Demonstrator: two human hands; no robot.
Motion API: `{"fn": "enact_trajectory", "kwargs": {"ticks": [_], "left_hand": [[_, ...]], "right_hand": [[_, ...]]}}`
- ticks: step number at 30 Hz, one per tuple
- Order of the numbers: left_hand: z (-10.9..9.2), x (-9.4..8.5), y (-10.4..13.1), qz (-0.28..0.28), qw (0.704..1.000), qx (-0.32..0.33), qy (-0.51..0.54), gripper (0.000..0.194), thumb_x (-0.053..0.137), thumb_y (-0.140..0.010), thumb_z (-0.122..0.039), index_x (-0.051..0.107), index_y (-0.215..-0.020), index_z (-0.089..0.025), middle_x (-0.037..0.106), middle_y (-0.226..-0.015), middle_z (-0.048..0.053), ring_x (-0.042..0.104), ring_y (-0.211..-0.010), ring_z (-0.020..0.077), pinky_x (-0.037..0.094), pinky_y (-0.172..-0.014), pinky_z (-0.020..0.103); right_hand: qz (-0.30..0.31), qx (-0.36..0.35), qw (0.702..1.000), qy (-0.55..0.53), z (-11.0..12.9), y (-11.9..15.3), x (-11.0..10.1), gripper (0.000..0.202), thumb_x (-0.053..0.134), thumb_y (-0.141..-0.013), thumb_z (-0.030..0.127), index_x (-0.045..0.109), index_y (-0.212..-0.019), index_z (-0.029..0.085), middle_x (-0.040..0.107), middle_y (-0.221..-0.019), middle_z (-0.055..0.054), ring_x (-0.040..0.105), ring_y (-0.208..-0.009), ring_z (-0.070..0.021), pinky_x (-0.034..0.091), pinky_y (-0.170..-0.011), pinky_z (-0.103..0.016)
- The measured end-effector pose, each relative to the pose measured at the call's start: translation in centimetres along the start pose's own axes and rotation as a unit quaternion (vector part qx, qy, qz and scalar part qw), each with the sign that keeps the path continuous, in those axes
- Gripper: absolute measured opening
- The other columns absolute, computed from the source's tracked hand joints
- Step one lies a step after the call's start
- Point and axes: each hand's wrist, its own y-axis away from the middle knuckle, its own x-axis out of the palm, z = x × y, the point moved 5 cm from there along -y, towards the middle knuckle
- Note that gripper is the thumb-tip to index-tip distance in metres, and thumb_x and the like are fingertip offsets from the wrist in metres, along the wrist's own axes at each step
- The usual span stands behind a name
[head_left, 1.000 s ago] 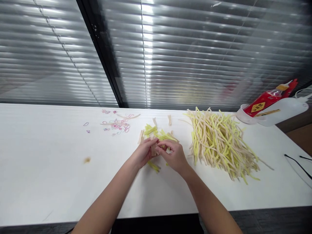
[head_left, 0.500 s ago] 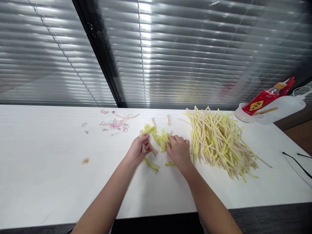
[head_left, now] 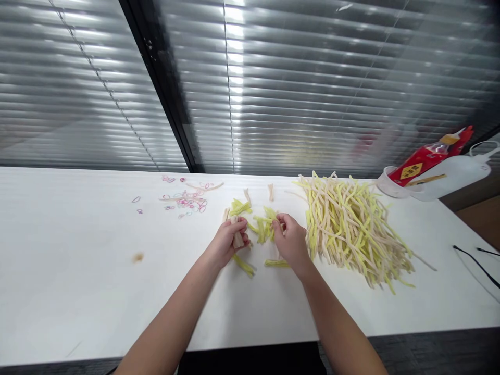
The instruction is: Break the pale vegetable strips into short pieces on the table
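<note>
My left hand (head_left: 230, 240) is closed around a short bundle of beige strands (head_left: 237, 235), which stands upright between thumb and fingers. My right hand (head_left: 291, 239) has its thumb and fingertips pinched together over a small pile of short yellow strands (head_left: 262, 229); what lies in the pinch is mostly hidden. Another yellow bundle (head_left: 240, 207) sits just beyond my left hand. Below the hands are two more yellow bundles, one slanted (head_left: 244, 265) and one lying flat (head_left: 276, 263). Two short beige bundles lie farther back, one of them upright (head_left: 271, 192).
To the right spreads a big heap of long yellow and beige strands (head_left: 347, 229). Small coloured rubber bands (head_left: 187, 200) are scattered at the left. A red-labelled bottle (head_left: 417, 164), a white squeeze bottle (head_left: 461, 174) and glasses (head_left: 474, 263) occupy the right end. Blinds stand behind the table.
My left hand has turned slightly, bringing the beige bundle into fuller view. My right hand has shifted a little right and lifted off the yellow pile, its fingers now pinched.
</note>
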Motion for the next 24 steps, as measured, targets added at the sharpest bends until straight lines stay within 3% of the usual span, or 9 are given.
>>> {"fn": "enact_trajectory", "kwargs": {"ticks": [4,8,10,13,16,20,24], "left_hand": [[0.1,0.3,0.1,0.016,1.0,-0.001,-0.011,0.022,0.069,-0.071,-0.026,0.052,-0.083,-0.017,0.05,-0.063,-0.004,0.054,-0.051,0.0099,0.05,-0.056,0.027],[0.1,0.7,0.3,0.022,1.0,-0.001,-0.004,0.025,0.071,-0.072,-0.03,0.054,-0.084,-0.016,0.054,-0.07,-0.002,0.058,-0.054,0.0113,0.051,-0.056,0.027],[0.2,0.9,0.3,0.034,0.999,0.001,0.009,0.028,0.072,-0.072,-0.034,0.055,-0.086,-0.016,0.057,-0.074,-0.001,0.058,-0.056,0.0112,0.051,-0.058,0.028],[0.3,1.3,0.5,0.053,0.998,0.004,0.03,0.031,0.072,-0.072,-0.04,0.056,-0.085,-0.016,0.057,-0.074,-0.001,0.055,-0.054,0.0082,0.049,-0.056,0.024],[0.3,1.2,0.4,0.025,0.999,0.01,0.023,0.03,0.072,-0.072,-0.04,0.057,-0.084,-0.016,0.056,-0.066,-0.002,0.05,-0.05,0.0063,0.043,-0.049,0.019],[0.0,0.8,0.4,-0.017,1.0,0.012,0.016,0.022,0.066,-0.075,-0.034,0.058,-0.078,-0.014,0.055,-0.061,0.0,0.053,-0.052,0.0096,0.044,-0.049,0.021],[0.3,1.1,0.9,0.023,0.999,-0.016,0.027,0.015,0.066,-0.072,-0.023,0.059,-0.081,-0.014,0.061,-0.072,0.003,0.058,-0.061,0.0118,0.051,-0.059,0.025]], "right_hand": [[-0.093,-0.016,0.996,-0.005,0.3,0.2,-0.8,0.02,0.042,-0.09,0.032,0.057,-0.094,0.019,0.066,-0.086,-0.004,0.056,-0.072,-0.0166,0.035,-0.076,-0.032],[-0.154,-0.091,0.984,0.017,1.5,0.7,-1.3,0.017,0.043,-0.091,0.028,0.056,-0.093,0.018,0.065,-0.088,-0.005,0.058,-0.078,-0.0173,0.033,-0.083,-0.036],[-0.128,-0.125,0.984,-0.028,2.1,0.9,-1.0,0.016,0.044,-0.091,0.028,0.056,-0.093,0.018,0.064,-0.086,-0.005,0.058,-0.077,-0.0168,0.035,-0.082,-0.034],[-0.013,-0.16,0.983,-0.085,3.0,1.2,0.3,0.013,0.047,-0.09,0.028,0.057,-0.091,0.019,0.064,-0.083,-0.002,0.058,-0.072,-0.0148,0.038,-0.079,-0.031],[0.075,-0.177,0.979,-0.062,3.6,1.6,1.2,0.01,0.052,-0.087,0.027,0.06,-0.091,0.021,0.067,-0.083,0.0,0.06,-0.072,-0.014,0.036,-0.083,-0.032],[0.021,-0.131,0.988,-0.076,3.3,1.4,0.5,0.013,0.058,-0.084,0.032,0.061,-0.09,0.02,0.068,-0.081,-0.001,0.06,-0.067,-0.0139,0.038,-0.082,-0.033],[-0.023,-0.088,0.986,-0.142,2.9,1.3,0.0,0.013,0.062,-0.081,0.033,0.06,-0.083,0.02,0.066,-0.076,0.0,0.059,-0.063,-0.0138,0.042,-0.073,-0.031]]}}
